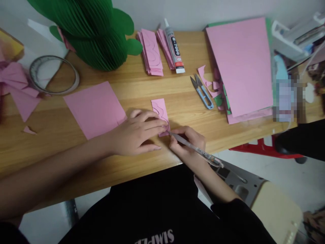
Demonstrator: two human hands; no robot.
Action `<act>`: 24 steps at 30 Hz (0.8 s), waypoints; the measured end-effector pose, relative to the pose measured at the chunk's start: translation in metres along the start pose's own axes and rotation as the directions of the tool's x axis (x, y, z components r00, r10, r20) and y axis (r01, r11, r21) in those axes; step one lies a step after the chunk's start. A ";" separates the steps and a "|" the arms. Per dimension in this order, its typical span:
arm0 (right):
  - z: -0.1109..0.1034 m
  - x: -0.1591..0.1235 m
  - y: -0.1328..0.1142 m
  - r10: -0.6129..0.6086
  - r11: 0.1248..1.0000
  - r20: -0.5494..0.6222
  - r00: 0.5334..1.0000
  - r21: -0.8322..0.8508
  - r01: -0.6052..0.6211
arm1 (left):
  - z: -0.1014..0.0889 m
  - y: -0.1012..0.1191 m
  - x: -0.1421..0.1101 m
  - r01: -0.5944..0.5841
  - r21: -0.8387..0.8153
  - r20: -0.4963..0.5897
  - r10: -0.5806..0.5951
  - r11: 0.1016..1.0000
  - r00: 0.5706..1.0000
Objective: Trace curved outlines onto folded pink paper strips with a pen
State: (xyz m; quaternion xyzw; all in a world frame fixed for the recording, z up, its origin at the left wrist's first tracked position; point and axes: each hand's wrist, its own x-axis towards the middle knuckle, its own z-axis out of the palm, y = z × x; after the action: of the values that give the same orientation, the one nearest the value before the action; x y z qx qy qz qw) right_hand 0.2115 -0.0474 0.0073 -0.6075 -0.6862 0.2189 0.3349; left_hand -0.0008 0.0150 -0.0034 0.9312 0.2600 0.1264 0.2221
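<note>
Far left there's one folded pink paper piece (19, 79) with one little pink scrap (29, 130) in front of it, then one tape roll (61, 92) and one big pleated green paper shape (93, 37) near the wall. One pink sheet (93, 110) lies flat on the bench (134, 83), its right side by the left hand (138, 132). That hand's grip is pretty wide, fingers flat and pressing on the lower part of one pink strip (160, 110), thumb resting off it on the wood.

The strip's mid-bench, a bit closer to the front edge, wavy line drawn on it. Long axis runs roughly front to back, far end leaning slightly left. Behind it are two bundles of strips (152, 52), with one glue tube (174, 47) on the right-hand one, nozzle toward the wall.

The right hand (189, 140) has a narrow grip on one pen (195, 148), tip at the strip's near right corner, tail angled right past the front edge. So not much bench in front there, but decent bare wood between strip and snips (203, 92). One pair of those, tips pointing back-left, beside several paper scraps (214, 93). Then a pile of pink and green sheets (245, 67).
</note>
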 end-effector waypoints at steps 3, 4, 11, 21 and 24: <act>0.000 0.000 -0.003 -0.022 0.999 0.026 0.999 0.025 0.022 | 0.000 0.000 0.000 0.012 -0.007 0.005 -0.012 1.000 1.000; 0.000 0.000 -0.004 -0.032 0.999 0.034 0.999 0.037 0.031 | 0.001 0.000 0.000 0.016 -0.009 0.005 -0.016 1.000 1.000; 0.001 0.002 -0.004 -0.041 0.998 0.029 0.999 0.055 0.039 | 0.000 0.001 0.000 0.025 -0.029 0.016 -0.025 0.999 1.000; 0.001 0.001 -0.005 0.059 0.997 -0.009 0.998 0.052 -0.059 | -0.002 0.000 0.001 -0.011 -0.003 -0.008 0.011 1.000 1.000; 0.001 0.001 -0.004 0.033 0.998 0.011 0.999 0.049 -0.034 | -0.003 0.002 0.002 0.007 -0.013 0.023 -0.006 1.000 1.000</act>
State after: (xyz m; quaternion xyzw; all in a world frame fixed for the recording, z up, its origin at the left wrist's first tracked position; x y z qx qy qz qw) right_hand 0.2082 -0.0473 0.0099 -0.6092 -0.6721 0.2446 0.3425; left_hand 0.0002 0.0156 0.0004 0.9302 0.2597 0.1168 0.2317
